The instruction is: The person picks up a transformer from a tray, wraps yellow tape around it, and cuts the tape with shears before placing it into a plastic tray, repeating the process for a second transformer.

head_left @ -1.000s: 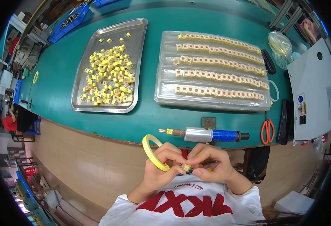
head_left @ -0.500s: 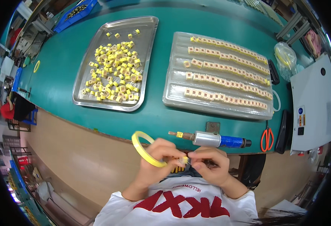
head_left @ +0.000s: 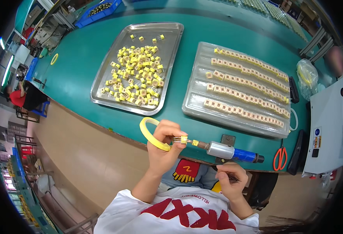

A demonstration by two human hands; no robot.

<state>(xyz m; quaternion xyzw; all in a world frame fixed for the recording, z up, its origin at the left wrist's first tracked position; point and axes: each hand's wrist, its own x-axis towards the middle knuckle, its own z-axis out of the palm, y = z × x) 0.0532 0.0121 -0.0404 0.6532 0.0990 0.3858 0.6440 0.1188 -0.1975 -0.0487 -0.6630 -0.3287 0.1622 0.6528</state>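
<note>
My left hand [head_left: 161,150] pinches a small yellow-taped coil part with thin metal pins [head_left: 184,139] at the tip of the winding spindle. A roll of yellow tape [head_left: 145,130] hangs around the fingers of that hand. The spindle tool [head_left: 221,149] has a silver barrel and a blue grip, and it lies along the bench's near edge with a bit of yellow tape [head_left: 195,143] near its tip. Below it, close to my body, my right hand [head_left: 230,182] is curled around a thin dark tool [head_left: 233,179], mostly hidden by the fingers.
A metal tray [head_left: 97,91] holds many loose yellow-taped coil parts. Right of it, a clear plastic tray [head_left: 193,93] carries several rows of parts. Orange-handled scissors [head_left: 280,159] lie near a white machine [head_left: 327,128]. A blue bin [head_left: 97,11] stands far left on the green bench [head_left: 70,85].
My hands have moved apart. The left brought the coil part and tape roll up to the spindle tip; the right drew away, down and to the right. The whole view has shifted slightly.
</note>
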